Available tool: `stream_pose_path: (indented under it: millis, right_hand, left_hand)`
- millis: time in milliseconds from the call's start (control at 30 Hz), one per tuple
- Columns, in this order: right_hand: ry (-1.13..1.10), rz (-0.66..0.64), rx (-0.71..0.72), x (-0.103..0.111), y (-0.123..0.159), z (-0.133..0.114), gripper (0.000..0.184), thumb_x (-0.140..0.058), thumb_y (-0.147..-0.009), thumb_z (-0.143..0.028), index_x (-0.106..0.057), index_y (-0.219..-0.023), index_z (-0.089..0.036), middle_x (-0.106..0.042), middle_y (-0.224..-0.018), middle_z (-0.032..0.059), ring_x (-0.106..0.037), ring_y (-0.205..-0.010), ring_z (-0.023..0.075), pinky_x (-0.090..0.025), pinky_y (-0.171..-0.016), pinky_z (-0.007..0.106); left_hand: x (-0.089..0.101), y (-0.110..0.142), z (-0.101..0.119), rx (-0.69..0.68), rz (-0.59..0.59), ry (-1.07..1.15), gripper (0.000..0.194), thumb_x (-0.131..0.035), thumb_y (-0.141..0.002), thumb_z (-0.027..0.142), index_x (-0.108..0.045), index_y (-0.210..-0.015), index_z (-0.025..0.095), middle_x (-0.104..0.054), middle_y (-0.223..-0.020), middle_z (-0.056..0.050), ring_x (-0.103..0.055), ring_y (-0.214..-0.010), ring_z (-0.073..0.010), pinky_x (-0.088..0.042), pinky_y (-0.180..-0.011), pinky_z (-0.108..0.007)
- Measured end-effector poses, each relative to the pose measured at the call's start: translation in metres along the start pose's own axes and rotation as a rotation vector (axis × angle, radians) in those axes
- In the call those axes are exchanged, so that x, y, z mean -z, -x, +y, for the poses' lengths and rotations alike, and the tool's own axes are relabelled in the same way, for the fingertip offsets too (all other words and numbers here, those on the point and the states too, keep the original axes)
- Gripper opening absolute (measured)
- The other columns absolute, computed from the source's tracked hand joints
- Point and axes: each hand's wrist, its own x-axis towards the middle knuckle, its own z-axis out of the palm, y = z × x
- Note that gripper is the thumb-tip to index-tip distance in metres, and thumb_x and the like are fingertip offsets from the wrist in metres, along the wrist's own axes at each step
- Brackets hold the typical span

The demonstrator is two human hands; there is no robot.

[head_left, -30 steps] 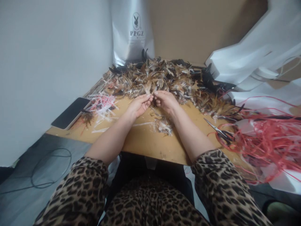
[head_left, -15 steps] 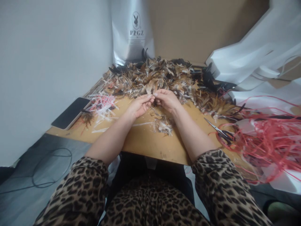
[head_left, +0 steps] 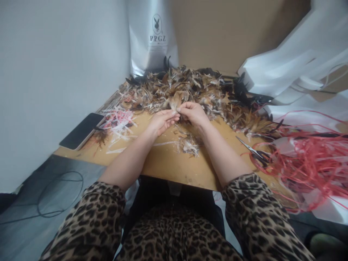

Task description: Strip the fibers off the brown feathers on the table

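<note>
My left hand [head_left: 163, 121] and my right hand [head_left: 192, 114] meet over the middle of the table, their thumbs and index fingers pinched close together. Between the fingertips is a small tuft of pale brown feathers [head_left: 178, 98], fanning out away from me. Both hands grip its base, which the fingers mostly hide. Right behind them lies a wide heap of brown and black feathers [head_left: 202, 81]. A small clump of whitish feather scraps [head_left: 189, 145] rests on the table between my forearms.
A phone [head_left: 81, 130] and pink and white strips [head_left: 118, 119] lie at the left. Scissors [head_left: 254, 151] and a tangle of red strips [head_left: 318, 163] are on the right. Behind the heap stands a silver bag [head_left: 153, 54]; white sheeting [head_left: 280, 69] is at back right. The table [head_left: 171, 168] ends before my lap.
The feather tuft shows a little more upright and spread above the fingertips. My left fingers have shifted slightly; both hands stay in nearly the same place.
</note>
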Motion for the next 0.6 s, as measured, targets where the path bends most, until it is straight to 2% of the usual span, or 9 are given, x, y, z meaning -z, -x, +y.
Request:
stream_pose_path:
  millis: [300, 600]
  right_hand:
    - [0.136, 0.008, 0.014, 0.0005, 0.0026, -0.0058, 0.025, -0.075, -0.059, -0.034, -0.061, -0.065, -0.014, -0.050, -0.046, -0.0056, -0.037, -0.044, 0.0047, -0.025, -0.044, 0.020]
    - [0.033, 0.056, -0.011, -0.0047, 0.0012, 0.0017, 0.029, -0.078, -0.057, -0.038, -0.059, -0.064, -0.016, -0.048, -0.044, -0.0053, -0.035, -0.041, 0.0054, -0.023, -0.042, 0.021]
  left_hand:
    - [0.0036, -0.0028, -0.0040, -0.063, -0.027, -0.099, 0.006, -0.069, -0.075, 0.013, -0.066, -0.075, 0.008, -0.069, -0.068, -0.004, -0.060, -0.053, -0.0035, -0.046, -0.053, -0.012]
    - [-0.0012, 0.0004, -0.0033, -0.144, 0.025, -0.177, 0.010, -0.073, -0.070, 0.016, -0.067, -0.075, 0.008, -0.069, -0.068, -0.005, -0.059, -0.053, -0.0047, -0.046, -0.054, -0.014]
